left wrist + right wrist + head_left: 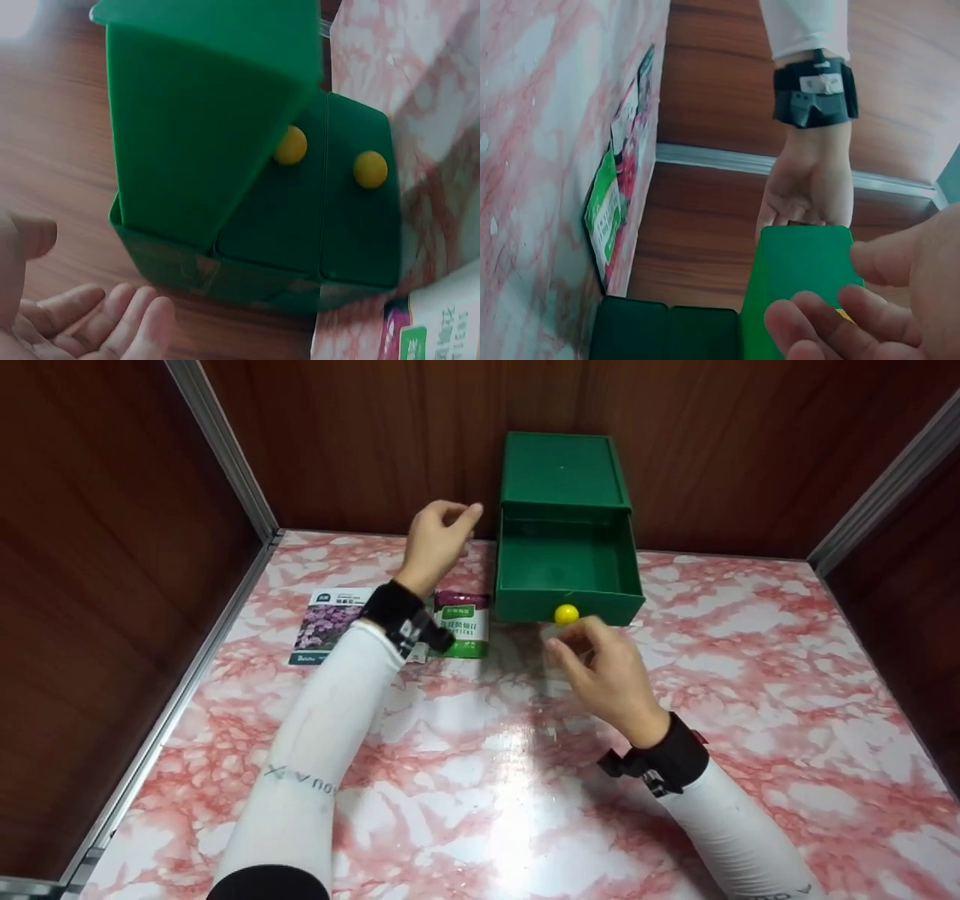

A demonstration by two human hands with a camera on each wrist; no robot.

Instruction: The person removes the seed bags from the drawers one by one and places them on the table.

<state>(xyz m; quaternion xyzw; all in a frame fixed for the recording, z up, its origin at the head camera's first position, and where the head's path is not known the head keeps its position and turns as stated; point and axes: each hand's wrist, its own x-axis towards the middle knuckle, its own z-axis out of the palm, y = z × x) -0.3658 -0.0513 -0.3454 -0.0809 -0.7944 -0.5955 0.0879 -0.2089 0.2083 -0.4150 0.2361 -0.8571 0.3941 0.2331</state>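
A green drawer box (562, 469) with yellow knobs stands against the back wall. Its top drawer (566, 604) is pulled out, and the drawer's green floor shows. My right hand (611, 679) is just in front of that drawer's yellow knob (567, 614), fingers loosely bent and holding nothing. To the left of the box hovers my left hand (439, 544), thumb apart from the relaxed fingers (150, 322) in the left wrist view, not touching the box. Below it on the table lie a green-and-white seed packet (463, 630) and a purple-flower packet (328, 628), partly hidden by the left wrist.
Two lower drawers with yellow knobs (370, 169) are closed beneath the pulled-out one. Brown wood-look panels (360, 442) enclose the back and sides, with metal strips (225, 450) at the corners. The tabletop (450, 780) has a pink-and-white marbled pattern.
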